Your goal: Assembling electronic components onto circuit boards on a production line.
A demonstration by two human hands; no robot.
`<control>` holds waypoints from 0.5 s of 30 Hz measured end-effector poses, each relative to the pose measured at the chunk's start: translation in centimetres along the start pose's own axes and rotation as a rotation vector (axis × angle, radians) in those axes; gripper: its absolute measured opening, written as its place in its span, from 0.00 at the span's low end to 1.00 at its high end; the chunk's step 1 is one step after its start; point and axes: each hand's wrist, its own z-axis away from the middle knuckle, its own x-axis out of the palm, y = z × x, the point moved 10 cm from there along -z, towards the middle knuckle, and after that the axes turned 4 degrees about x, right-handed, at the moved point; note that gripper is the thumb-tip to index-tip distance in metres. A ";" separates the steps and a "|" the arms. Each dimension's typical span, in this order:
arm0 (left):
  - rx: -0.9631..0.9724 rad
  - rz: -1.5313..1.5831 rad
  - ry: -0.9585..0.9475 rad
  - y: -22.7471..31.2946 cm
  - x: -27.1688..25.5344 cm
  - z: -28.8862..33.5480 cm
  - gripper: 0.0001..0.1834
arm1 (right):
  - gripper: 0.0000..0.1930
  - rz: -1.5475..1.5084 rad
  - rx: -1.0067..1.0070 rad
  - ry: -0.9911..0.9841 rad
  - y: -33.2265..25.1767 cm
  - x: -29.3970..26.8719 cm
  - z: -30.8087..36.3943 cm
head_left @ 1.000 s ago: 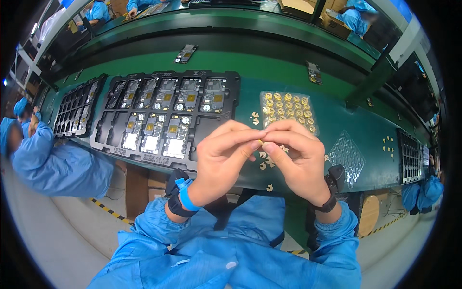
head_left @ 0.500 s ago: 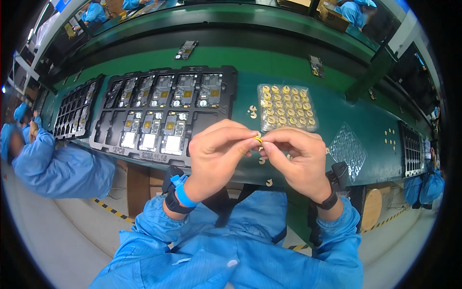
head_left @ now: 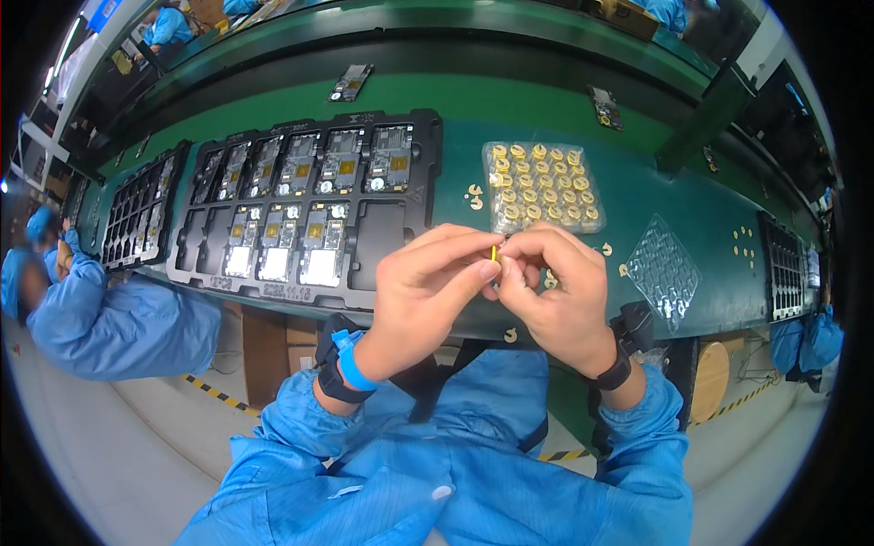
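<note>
Piece (head_left: 494,254) pinched between my left hand (head_left: 421,287) and right hand (head_left: 566,291) looks thin, bright yellow and upright, right of the black tray (head_left: 381,227).

Below the grip I see a blue, fine-lined cloth smock (head_left: 391,487) with bunched sleeves (head_left: 299,417); left of the grip, a bright-blue strap (head_left: 349,358) and black wristband (head_left: 338,386); right, another black wristband (head_left: 614,376).

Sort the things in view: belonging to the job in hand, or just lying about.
Apparently in use:
Thin yellow piece, between left hand and right hand
Clear plastic tray of gold-coloured round parts, beyond
Black plastic tray of rectangular circuit boards, left

Apparently lying about:
Pale, notched, flat discs, loose
Second clear plastic tray, right
Dark rectangular circuit board, upper right
</note>
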 end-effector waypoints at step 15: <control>0.334 -0.638 -0.172 2.1 0.2 0.7 0.27 | 0.07 0.479 0.565 -0.057 11.4 -5.1 5.5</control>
